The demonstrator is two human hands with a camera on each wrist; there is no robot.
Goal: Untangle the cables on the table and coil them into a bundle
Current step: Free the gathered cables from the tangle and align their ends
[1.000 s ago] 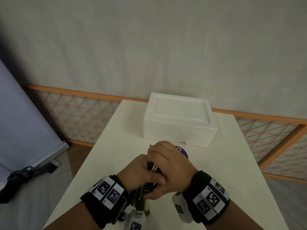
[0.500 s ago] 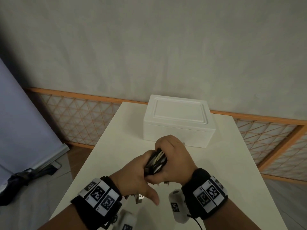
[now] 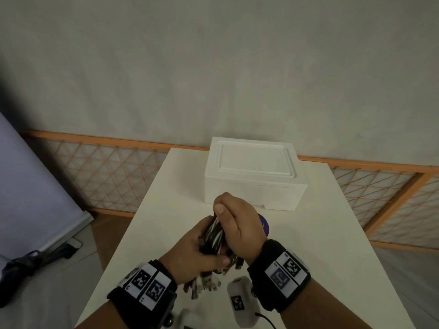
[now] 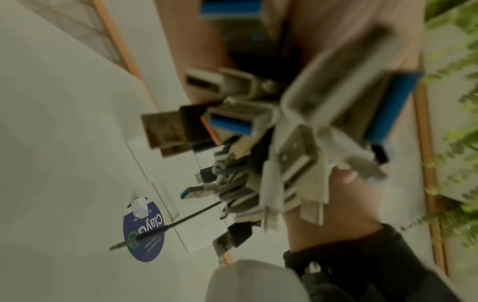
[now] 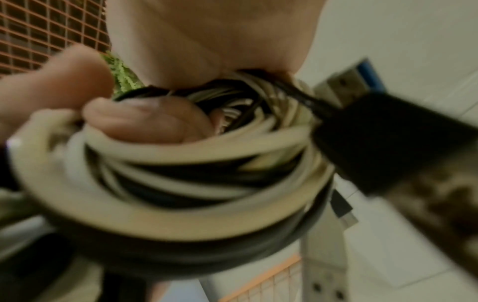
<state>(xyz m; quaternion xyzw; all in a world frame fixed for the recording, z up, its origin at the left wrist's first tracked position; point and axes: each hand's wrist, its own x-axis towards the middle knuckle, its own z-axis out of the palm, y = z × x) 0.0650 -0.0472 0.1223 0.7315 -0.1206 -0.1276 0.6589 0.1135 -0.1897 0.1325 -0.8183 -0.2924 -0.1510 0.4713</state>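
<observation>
Over the near middle of the white counter (image 3: 308,233) we see both hands closed around one coil of cables (image 3: 215,233), a mix of black and white strands held above the surface. The left hand (image 3: 192,252) grips the coil from the left and below, its fingers (image 3: 202,227) wrapped round the strands. The right hand (image 3: 240,224) clasps it from the right and above, thumb on top and fingers curled over the far side. In the right wrist view the coil (image 5: 181,183) fills the picture as stacked loops, with a fingertip pressed into its upper left and a black plug (image 5: 383,143) jutting to the right; the picture is blurred. Below the left hand a cluster of connectors (image 3: 204,283) hangs down from the coil toward the counter. In the left wrist view these connectors (image 4: 258,153) appear as many plugs, some with blue inserts, bunched together and out of focus. Behind the hands a white foam box (image 3: 255,172) with its lid on rests on the far part of the counter. A round purple disc (image 3: 264,224) lies on the counter just beside the right hand, partly hidden by it; the left wrist view shows printed lettering on the disc (image 4: 145,230).
</observation>
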